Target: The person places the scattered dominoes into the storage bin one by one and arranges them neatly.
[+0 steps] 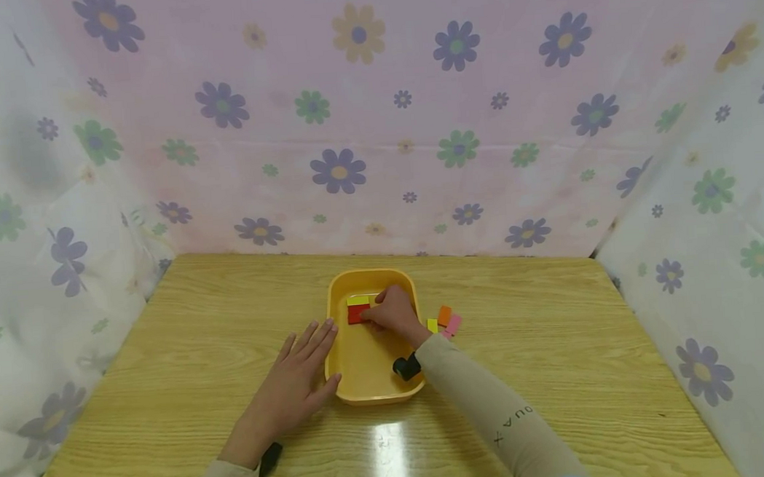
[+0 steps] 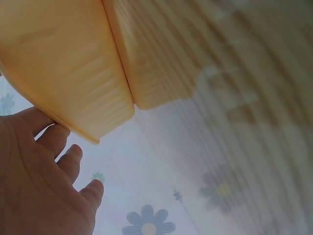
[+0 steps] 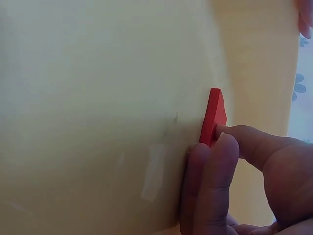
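A yellow-orange plastic tray (image 1: 377, 398) sits on the table. Within it, flat red blocks (image 1: 358, 313) lie against a yellow block (image 1: 357, 300) near the back left. My right hand (image 1: 394, 312) reaches into the tray from the right, its thumb and fingertips pinching a thin red block (image 3: 213, 117) close over the tray's floor. At the tray's left side, my left hand (image 1: 295, 382) has its fingers spread, with fingertips at the rim. From below, the left wrist view shows those fingers (image 2: 72, 161) beside the tray's outer wall.
Just right of the tray lie a few small flat blocks: a yellow one (image 1: 432, 326), an orange one (image 1: 445, 315) and pink ones (image 1: 453, 325). A black wrist camera (image 1: 406, 367) overlaps the tray's lower right. Flowered curtains (image 1: 375, 122) enclose the wooden table (image 1: 228, 306).
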`<state>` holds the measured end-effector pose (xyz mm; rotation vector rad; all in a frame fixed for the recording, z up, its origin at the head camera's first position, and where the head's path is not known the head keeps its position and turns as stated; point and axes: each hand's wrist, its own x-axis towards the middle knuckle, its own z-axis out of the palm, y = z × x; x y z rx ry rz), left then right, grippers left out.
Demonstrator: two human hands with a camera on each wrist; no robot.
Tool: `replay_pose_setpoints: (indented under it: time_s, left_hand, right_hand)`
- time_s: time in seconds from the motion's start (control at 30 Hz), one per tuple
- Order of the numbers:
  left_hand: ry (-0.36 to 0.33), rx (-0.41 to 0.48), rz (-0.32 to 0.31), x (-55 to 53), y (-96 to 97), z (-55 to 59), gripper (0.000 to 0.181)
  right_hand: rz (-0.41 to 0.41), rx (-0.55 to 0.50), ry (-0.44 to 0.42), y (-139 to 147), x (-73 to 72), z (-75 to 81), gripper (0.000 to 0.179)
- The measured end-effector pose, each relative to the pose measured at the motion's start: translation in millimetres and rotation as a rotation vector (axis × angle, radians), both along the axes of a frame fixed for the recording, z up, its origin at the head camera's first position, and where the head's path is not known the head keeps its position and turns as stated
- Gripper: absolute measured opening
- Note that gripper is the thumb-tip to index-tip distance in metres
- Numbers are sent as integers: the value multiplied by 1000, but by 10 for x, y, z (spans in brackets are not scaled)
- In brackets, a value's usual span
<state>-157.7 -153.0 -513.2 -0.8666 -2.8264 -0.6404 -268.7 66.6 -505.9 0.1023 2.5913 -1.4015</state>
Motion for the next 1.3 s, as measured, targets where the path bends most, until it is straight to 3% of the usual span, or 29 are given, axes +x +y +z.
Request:
replay_pose_setpoints:
  time_s: [0.2, 0.5, 1.3]
  left_hand:
    - [4, 0, -1, 3, -7, 2, 74]
    - [10, 9, -6, 4, -14, 17, 74]
    - [6, 4, -1, 3, -16, -5, 74]
  right_hand:
    - [1, 1, -6, 1, 5, 0, 47]
    - [28, -14, -5, 6, 2, 13, 21]
    - [53, 20, 8, -10, 1, -16, 20]
